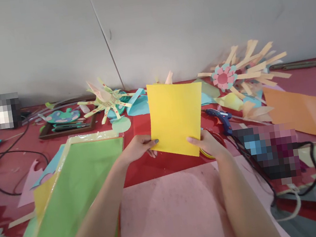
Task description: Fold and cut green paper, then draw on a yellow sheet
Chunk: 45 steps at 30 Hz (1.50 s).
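Observation:
A yellow sheet of paper [177, 117] is held up, tilted, above the red table, with its face toward me. My left hand [142, 146] pinches its lower left corner, thumb on the front. On the lower right, my right hand [208, 142] grips the edge the same way, its other fingers behind the sheet. Partly hidden by the right hand is a roll of yellow tape [207, 154]. Below the hands lies a large pink sheet [171, 211]. A blue glue gun [221, 119] rests just beyond the right hand.
Green paper [80, 192] in a clear sleeve lies at left. Behind it sits a brown tray [68, 128] with pens. Paper-strip flowers [105, 102] stand along the wall, another paper flower [224, 77] at right. Orange paper [307, 113] and black cables [249, 160] are on the right.

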{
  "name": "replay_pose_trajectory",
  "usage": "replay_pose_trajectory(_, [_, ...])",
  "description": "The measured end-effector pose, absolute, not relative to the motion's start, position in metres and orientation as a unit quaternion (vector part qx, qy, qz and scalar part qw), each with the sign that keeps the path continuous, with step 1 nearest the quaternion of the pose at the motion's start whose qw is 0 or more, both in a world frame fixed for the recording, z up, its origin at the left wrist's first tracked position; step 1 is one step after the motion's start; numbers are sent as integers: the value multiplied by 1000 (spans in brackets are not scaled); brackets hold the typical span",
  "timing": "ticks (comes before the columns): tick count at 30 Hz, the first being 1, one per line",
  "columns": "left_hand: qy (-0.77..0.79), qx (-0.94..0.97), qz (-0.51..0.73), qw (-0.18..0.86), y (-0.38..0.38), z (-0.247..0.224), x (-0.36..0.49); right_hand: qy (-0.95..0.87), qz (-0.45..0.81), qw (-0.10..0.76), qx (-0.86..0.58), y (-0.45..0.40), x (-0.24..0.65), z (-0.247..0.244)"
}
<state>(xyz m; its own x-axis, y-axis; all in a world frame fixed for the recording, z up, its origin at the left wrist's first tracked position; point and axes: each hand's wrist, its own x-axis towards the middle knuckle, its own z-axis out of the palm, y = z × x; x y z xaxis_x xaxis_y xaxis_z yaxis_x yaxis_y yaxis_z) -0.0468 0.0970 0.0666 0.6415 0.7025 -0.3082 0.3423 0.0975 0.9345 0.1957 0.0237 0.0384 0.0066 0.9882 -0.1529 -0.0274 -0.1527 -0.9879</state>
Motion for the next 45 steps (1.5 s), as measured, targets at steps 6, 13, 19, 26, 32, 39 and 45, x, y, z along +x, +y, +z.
replay_pose_trajectory(6, [406,653,119,629,99,67,-51,-411,531,492,-555,28,181,39])
replay_pose_trajectory(13, [406,650,124,630,99,63,-50,-408,482,523,-572,32,181,32])
replay_pose_trajectory(19, [412,651,126,626,100,62,-52,-435,472,505,-577,32,188,26])
replay_pose_trajectory(26, [410,656,134,619,103,65,-57,-415,517,495,-561,31,193,37])
replay_pose_trajectory(32, [408,658,118,621,103,67,-58,-431,522,512,-529,30,198,42])
replay_pose_trajectory(39, [399,661,90,629,102,68,-59,-398,569,546,-469,29,188,36])
replay_pose_trajectory(45, [422,661,61,617,100,66,-55,-336,512,589,-528,36,179,28])
